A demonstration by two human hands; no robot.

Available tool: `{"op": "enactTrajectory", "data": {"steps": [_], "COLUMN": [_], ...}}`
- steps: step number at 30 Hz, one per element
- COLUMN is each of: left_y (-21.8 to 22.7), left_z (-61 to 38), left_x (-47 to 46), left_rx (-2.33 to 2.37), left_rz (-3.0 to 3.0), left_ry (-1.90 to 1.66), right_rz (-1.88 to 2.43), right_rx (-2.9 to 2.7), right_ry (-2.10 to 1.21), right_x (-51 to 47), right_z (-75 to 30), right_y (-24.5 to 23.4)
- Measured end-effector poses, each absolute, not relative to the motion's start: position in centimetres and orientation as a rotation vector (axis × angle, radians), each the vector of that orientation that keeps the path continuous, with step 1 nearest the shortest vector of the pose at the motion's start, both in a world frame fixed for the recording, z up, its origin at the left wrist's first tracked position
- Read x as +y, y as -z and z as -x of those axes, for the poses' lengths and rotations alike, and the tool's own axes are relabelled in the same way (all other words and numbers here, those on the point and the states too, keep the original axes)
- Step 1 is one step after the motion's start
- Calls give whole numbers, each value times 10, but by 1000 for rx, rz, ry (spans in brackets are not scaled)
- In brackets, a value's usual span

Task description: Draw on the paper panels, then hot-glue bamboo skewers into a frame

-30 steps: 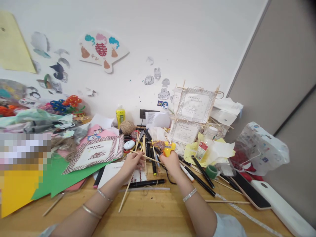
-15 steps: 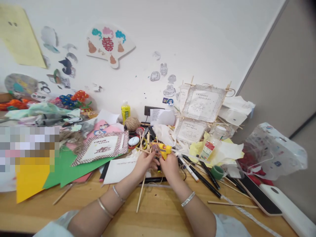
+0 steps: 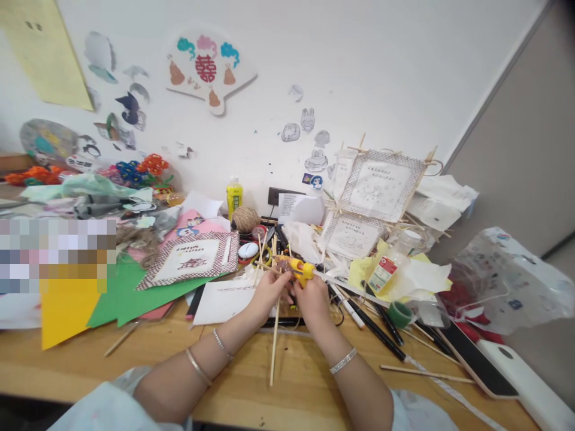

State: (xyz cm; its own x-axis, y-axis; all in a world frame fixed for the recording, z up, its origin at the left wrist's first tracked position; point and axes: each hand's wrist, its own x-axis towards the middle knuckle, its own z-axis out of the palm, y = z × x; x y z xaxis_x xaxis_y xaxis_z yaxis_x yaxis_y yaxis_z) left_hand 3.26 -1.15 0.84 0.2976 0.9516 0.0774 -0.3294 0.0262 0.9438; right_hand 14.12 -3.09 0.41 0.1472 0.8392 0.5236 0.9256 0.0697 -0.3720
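Note:
My right hand is wrapped round a yellow hot glue gun, whose nozzle points left. A clear glue stick trails from its back. My left hand is closed on thin wooden sticks, which cross one another; one long stick slants down toward the table's front edge. The gun's nozzle is right at the crossing of the sticks, above my left fingers. Whether it touches them I cannot tell. Part of the left fingers is hidden behind the sticks and the gun.
Left lie a patterned framed card and green paper. A twine ball and yellow-capped bottle stand behind. To the right are stick-framed pictures, black markers, a green tape roll and a phone.
The long stick has swung from a slant to nearly upright, its lower end moving right. Both hands stay close together with the glue gun at the sticks. The camera view has shifted slightly.

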Motion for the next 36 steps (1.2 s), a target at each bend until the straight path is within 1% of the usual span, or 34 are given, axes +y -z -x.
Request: {"op": "enactTrajectory", "data": {"steps": [7,15,24,29,34,36], "left_y": [-10,-13,-19,-14,-7,-6], "left_z": [-32,-32,-31,-31,-31,-29], "left_x": [-13,-13,-16,-13,-7,-5], "left_rx": [768,832,889,850,793,779], "left_rz": [-1074,-1094,-1130,-1125,-1148,-1133], "left_ry": [-1139,-1120,-1125,-1111,-1117,-1118], "right_rz": [1645,1577,1446,1477,1665,1718], "right_rx": [-1662,-1783,-1838,-1786,-1560,-1507], "right_ry": [142,485,605,481,180,107], "right_x": [-27,-30,-23,-24,-26,-26], "right_z": [-146,-147,-154,-152,-149,-148], "right_y": [10,13,25,22,13,10]}}
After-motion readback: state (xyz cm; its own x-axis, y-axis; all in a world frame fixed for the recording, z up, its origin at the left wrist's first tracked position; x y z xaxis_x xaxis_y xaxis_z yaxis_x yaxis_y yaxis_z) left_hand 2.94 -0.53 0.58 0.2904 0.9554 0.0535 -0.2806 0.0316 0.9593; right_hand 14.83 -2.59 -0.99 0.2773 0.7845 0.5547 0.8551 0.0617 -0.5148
